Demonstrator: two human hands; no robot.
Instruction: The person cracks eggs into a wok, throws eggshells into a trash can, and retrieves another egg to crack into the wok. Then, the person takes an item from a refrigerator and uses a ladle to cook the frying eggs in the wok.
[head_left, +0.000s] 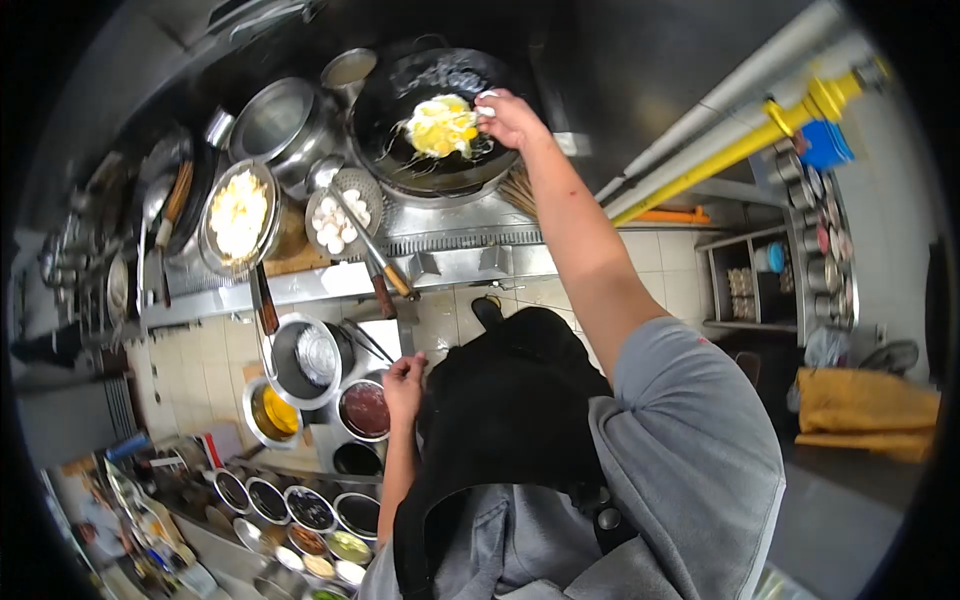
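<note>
Over the right side of a black wok (400,165), my right hand (512,120) is closed around a white eggshell (486,103). Yellow and white raw eggs (442,127) lie in the wok just left of the fingers, with pale streaks about them. My left hand (403,385) is low beside my apron, its fingers curled. Thin dark sticks (368,342) end close to those fingers; whether the hand grips them is unclear. The nearest vessel to it is a bowl of dark red liquid (364,410).
Left of the wok are a perforated skimmer with white eggs (335,222), a ladle (360,225), a strainer of cooked egg (238,215) and a steel pot (272,120). Below stand a large pot (300,335) and a yellow liquid container (275,412). A yellow pipe (740,145) runs at right.
</note>
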